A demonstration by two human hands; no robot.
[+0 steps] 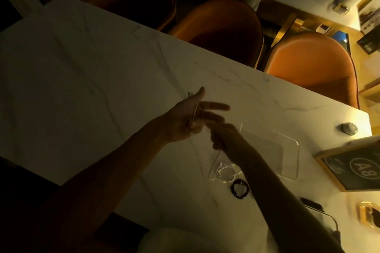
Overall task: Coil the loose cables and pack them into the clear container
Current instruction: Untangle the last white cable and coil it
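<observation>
- We look down in dim, yellow light on a white marble table (pixel 86 63), with both bare arms reaching toward the middle of the frame.
- Our left hand (pixel 191 117) is held out with fingers spread and straight; a thin pale cable (pixel 195 110) crosses its palm, one end poking past the thumb.
- Our right hand (pixel 224 137), just right of it, has its fingers curled, apparently pinching the same cable; the shadow hides the exact grip.
- The clear container (pixel 287 150) lies right of center, just beside the right hand.
- Near its lower left corner sit a coiled white cable (pixel 225 172) and a small coiled black cable (pixel 239 188). Whether the white one lies inside the rim we cannot tell.
- To wind well, we would judge: keep the left fingers spread as a form, feed with light tension, and lay even loops.
</observation>
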